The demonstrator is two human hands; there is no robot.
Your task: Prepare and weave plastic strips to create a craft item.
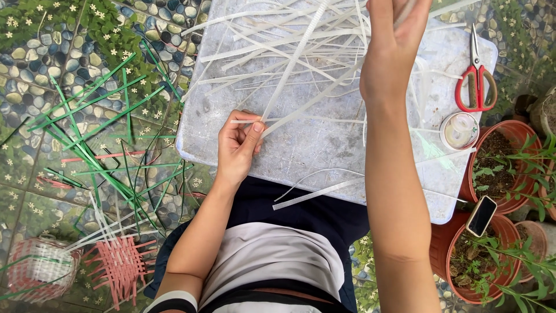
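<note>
A white plastic strip (pixel 301 55) is pinched in the left hand (pixel 238 145) over the grey surface (pixel 324 145) and drawn upward, its far end clenched in the raised right hand (pixel 394 40).

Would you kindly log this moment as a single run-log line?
left hand: pinching white strip | right hand: raised, grip on strip's upper end unclear | surface: grey board | nearby: red scissors, tape roll

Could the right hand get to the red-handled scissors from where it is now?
Probably yes. The right hand is raised over the white board, gripping white strips, and the scissors lie uncovered near the board's right edge with nothing between. It would likely have to let go of the strips first.
</note>
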